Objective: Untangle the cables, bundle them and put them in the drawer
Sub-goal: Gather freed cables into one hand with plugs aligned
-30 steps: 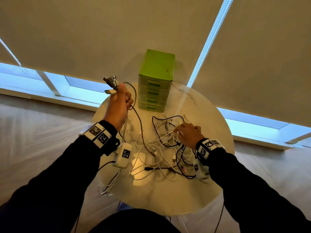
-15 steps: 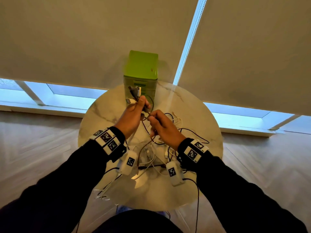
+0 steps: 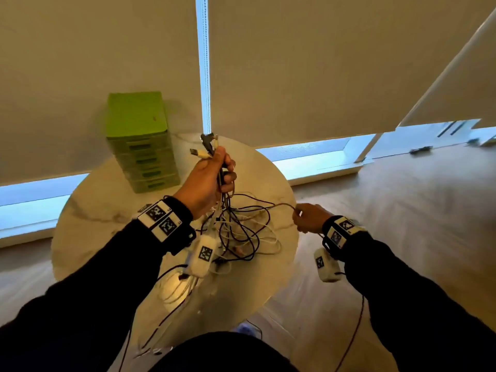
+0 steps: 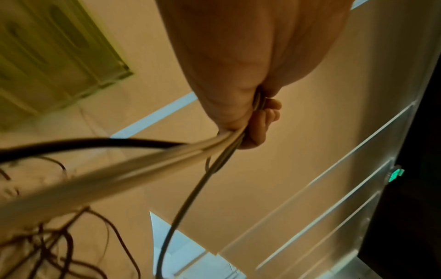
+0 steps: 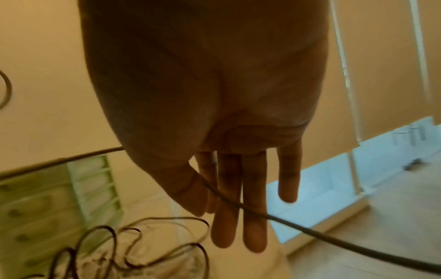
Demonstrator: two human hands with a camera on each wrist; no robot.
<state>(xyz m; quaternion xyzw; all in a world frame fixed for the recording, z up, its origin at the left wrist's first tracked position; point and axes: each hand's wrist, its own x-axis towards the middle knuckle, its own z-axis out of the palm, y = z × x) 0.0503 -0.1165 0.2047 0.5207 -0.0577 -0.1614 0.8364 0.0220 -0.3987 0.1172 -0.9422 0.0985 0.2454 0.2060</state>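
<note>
My left hand [image 3: 213,179] is raised above the round marble table [image 3: 107,226] and grips several cable ends in its fist. Their plugs [image 3: 205,147] stick up above the fist. In the left wrist view white, grey and black cables [image 4: 152,166] run out of the curled fingers [image 4: 260,122]. My right hand [image 3: 307,218] is just past the table's right edge. It pinches one thin grey cable [image 3: 279,204] between thumb and fingers [image 5: 229,217]; this cable [image 5: 310,231] runs taut back to the left hand. A tangle of black and white cables [image 3: 241,234] lies under the hands.
A green drawer unit [image 3: 145,157] with all its drawers closed stands at the table's back left, against the window blind. Some cables hang over the table's near edge [image 3: 171,294]. Wood floor [image 3: 402,210] lies to the right.
My right hand has left the left hand and moved right and down past the table edge, drawing one grey cable out. The left hand stays raised with the cable ends.
</note>
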